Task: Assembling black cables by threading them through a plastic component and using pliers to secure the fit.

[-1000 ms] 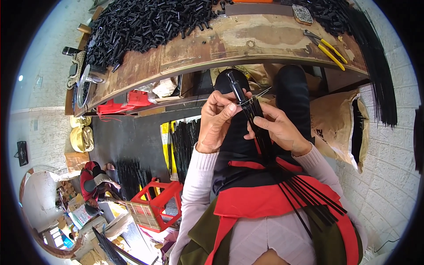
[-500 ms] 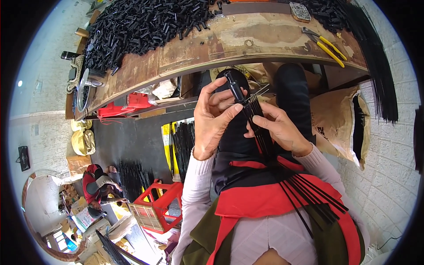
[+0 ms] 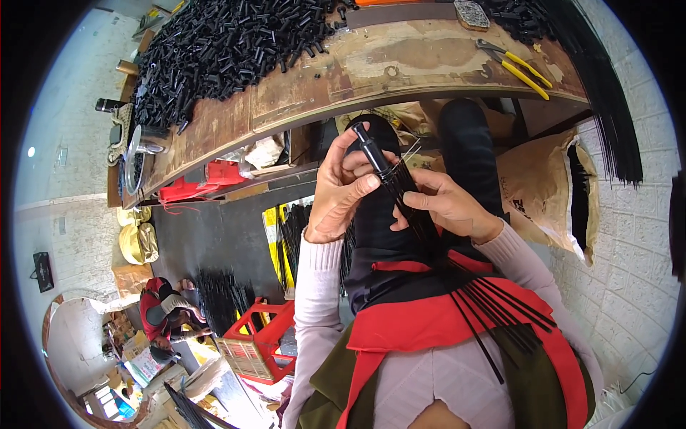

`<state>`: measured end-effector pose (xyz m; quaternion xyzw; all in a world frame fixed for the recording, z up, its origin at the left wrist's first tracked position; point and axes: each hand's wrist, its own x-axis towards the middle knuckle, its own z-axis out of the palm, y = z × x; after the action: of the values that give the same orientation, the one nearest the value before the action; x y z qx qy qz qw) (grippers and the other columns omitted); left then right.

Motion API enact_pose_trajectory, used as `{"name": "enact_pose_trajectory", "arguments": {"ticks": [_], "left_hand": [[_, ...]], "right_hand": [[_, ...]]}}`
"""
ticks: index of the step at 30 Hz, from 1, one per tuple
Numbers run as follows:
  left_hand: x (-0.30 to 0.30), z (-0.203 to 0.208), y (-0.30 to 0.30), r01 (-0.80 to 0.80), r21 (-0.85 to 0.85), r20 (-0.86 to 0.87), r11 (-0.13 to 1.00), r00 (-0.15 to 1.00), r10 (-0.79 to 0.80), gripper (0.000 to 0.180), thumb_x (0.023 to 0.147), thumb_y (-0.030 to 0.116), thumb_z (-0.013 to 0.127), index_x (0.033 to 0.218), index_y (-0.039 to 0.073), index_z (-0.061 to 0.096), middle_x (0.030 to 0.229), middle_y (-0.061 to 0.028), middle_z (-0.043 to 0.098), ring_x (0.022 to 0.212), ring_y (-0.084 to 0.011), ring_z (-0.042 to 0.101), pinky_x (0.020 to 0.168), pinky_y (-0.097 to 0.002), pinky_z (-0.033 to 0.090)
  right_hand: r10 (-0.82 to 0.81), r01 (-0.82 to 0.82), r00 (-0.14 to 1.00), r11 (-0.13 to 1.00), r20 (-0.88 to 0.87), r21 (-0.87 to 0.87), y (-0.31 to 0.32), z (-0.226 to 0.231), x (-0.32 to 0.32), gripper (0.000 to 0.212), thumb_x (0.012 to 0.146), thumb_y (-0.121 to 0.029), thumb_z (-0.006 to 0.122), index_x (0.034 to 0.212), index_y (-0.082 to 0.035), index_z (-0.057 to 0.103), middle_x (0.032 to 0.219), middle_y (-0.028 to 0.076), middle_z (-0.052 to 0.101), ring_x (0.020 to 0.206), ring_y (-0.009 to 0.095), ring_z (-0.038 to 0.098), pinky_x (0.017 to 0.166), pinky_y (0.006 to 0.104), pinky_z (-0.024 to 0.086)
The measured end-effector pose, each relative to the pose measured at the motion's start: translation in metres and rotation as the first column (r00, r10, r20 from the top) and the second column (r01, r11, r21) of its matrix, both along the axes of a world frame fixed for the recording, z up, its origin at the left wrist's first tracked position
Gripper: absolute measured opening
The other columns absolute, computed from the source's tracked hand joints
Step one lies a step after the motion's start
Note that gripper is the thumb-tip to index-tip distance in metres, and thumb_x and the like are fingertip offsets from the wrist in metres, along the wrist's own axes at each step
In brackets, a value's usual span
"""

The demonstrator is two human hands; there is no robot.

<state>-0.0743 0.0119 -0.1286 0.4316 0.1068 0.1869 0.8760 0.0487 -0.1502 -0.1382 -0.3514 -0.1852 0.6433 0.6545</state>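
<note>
My left hand (image 3: 336, 193) is closed round a black plastic tube (image 3: 372, 152) that looks like an umbrella runner. Its index finger rests at the narrow upper end and the thumb presses near the ringed lower end. My right hand (image 3: 451, 204) pinches a bundle of thin black rods (image 3: 410, 196), like umbrella ribs, just below that ring. Several rods meet the ring, and a few bright tips stick out above my right fingers. The exact joint is too small to make out. The rods' other ends fan out over the red apron (image 3: 407, 322) on my lap.
Across the wooden bench (image 3: 400, 64) lie a heap of black plastic tubes (image 3: 236, 57), yellow-handled pliers (image 3: 518, 68) and long black rods (image 3: 607, 107). An open sack (image 3: 536, 186) stands at the right. Left, a red stool (image 3: 264, 343) and a crouching person (image 3: 168, 311) are near more rods.
The tube and both hands have shifted slightly left, and the tube leans a little more. My grip on the tube and rods stays much the same. The view has turned slightly.
</note>
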Motion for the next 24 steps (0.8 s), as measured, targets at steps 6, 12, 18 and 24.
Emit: {"name": "enact_pose_trajectory", "arguments": {"ticks": [6, 12, 18, 24], "left_hand": [[-0.004, -0.003, 0.000, -0.016, 0.182, -0.192, 0.983, 0.980, 0.052, 0.039, 0.085, 0.004, 0.074, 0.120, -0.003, 0.059, 0.118, -0.0152, 0.067, 0.104, -0.0193, 0.065, 0.091, -0.0322, 0.053], [-0.011, 0.013, -0.005, -0.128, 0.369, -0.144, 0.921, 0.971, 0.192, 0.031, 0.082, -0.001, 0.075, 0.110, -0.002, 0.062, 0.105, -0.0051, 0.063, 0.096, -0.0142, 0.061, 0.087, -0.0267, 0.049], [-0.009, 0.011, 0.001, -0.061, 0.117, -0.135, 0.991, 0.988, 0.076, 0.051, 0.079, 0.004, 0.079, 0.124, 0.000, 0.055, 0.118, -0.0080, 0.061, 0.098, -0.0165, 0.063, 0.083, -0.0298, 0.054], [0.004, 0.023, -0.009, -0.136, 0.182, -0.160, 0.974, 0.973, 0.165, 0.049, 0.083, 0.006, 0.075, 0.125, -0.001, 0.053, 0.110, -0.0067, 0.060, 0.092, -0.0189, 0.064, 0.068, -0.0306, 0.060]], "right_hand": [[-0.099, 0.094, 0.985, 0.995, 0.142, 0.040, 0.005, 0.005, -0.002, 0.028, 0.099, -0.013, 0.056, 0.121, 0.004, 0.055, 0.094, 0.009, 0.063, 0.083, 0.018, 0.064, 0.083, 0.0396, 0.056], [-0.272, 0.208, 0.940, 0.936, 0.208, 0.283, 0.009, -0.006, -0.009, 0.032, 0.099, -0.006, 0.055, 0.128, 0.005, 0.052, 0.104, 0.006, 0.061, 0.092, 0.013, 0.061, 0.084, 0.0268, 0.050], [-0.308, 0.227, 0.866, 0.944, 0.393, 0.238, 0.010, -0.002, -0.008, 0.030, 0.096, -0.003, 0.056, 0.125, -0.001, 0.049, 0.102, 0.006, 0.061, 0.093, 0.010, 0.058, 0.084, 0.0257, 0.046], [-0.304, 0.235, 0.915, 0.936, 0.265, 0.262, 0.021, -0.015, 0.004, 0.017, 0.094, -0.002, 0.059, 0.107, -0.003, 0.048, 0.097, 0.002, 0.059, 0.091, 0.006, 0.054, 0.080, 0.0237, 0.044]]}}
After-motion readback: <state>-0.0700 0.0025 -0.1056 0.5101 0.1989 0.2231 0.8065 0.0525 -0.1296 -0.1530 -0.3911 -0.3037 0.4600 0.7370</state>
